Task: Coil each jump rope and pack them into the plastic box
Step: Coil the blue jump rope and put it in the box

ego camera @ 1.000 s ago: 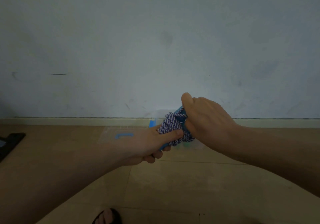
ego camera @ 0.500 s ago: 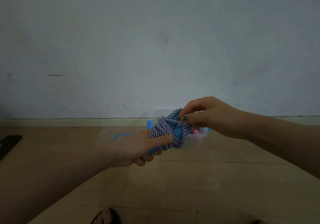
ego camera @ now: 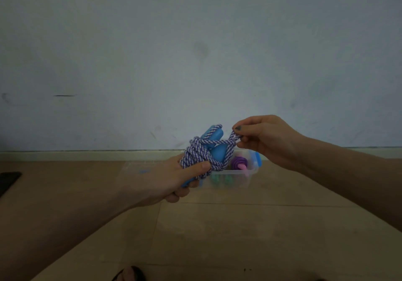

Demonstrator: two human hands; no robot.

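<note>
Since a moment ago my right hand [ego camera: 268,141] has drawn away to the right of the bundle and now pulls out a short loop of cord, where before it was pressed against the wraps. Nearest me, at the bottom edge, the toes of my foot in a dark sandal [ego camera: 128,274] show on the smooth tan floor tiles [ego camera: 217,237]. My left hand [ego camera: 174,178] is curled round the lower part of the jump rope [ego camera: 201,156], thumb laid across the front of the coils and fingers closed underneath. Its cord is a twisted braid in white and purple-blue, wound in tight overlapping turns round two smooth, rounded blue plastic handles [ego camera: 215,142] that stick up and tilt to the right. My right hand pinches the free loop of braid between thumb and forefinger, just above and to the right of the handles, with the other fingers folded in.

Beyond the bundle, on the floor close to the skirting, stands the plastic box [ego camera: 250,175], clear, rectangular and low-walled. Inside it lies a purple coiled rope [ego camera: 239,161] with a pink handle end, and something green shows blurred through the near wall. A flat dark object [ego camera: 8,180] lies at the far left edge. Behind everything rises a pale, scuffed wall [ego camera: 195,52].
</note>
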